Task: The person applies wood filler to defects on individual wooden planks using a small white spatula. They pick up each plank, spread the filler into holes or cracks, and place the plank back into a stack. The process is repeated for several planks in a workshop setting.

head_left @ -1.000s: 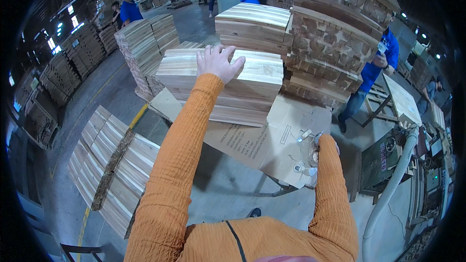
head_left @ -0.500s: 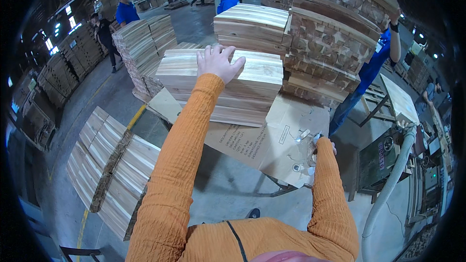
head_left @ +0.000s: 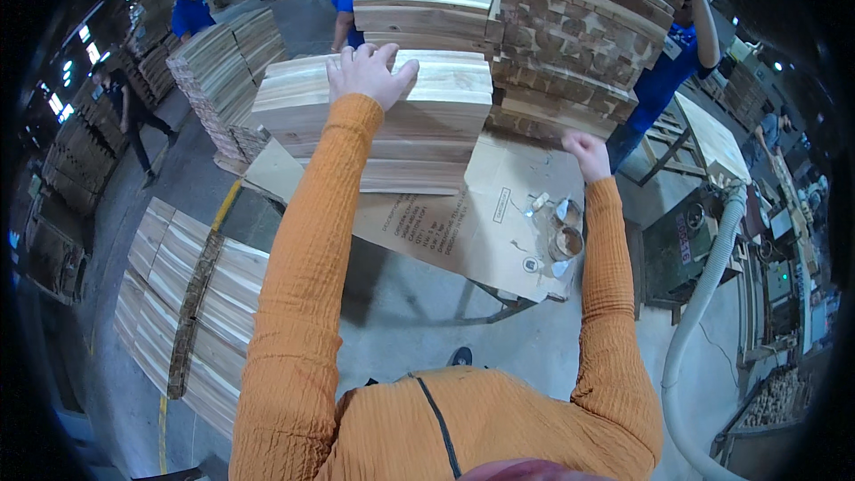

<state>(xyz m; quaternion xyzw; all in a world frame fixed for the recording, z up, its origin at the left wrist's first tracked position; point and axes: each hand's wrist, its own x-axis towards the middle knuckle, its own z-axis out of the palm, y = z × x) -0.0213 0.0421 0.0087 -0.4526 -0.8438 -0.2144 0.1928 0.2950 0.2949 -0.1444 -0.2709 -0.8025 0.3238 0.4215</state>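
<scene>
My left hand lies on top of a stack of pale wooden boards, its fingers spread over the far edge. That stack rests on a flattened cardboard sheet with dark print. Beyond the sheet's right side my right hand is held up, fingers curled closed; whatever may be in them is hidden. Near my right forearm, a small round container with brown contents sits on the cardboard's right corner. A small pale item lies just left of it.
A tall stack of timber rises at the far right, with a person in blue behind it. More board stacks stand left, and a low pile lies on the floor. A grey hose bends beside a green machine.
My right hand has moved away from the small containers, farther out past the cardboard's right side. My left hand stays on the boards. The view has shifted, and people in the background have moved.
</scene>
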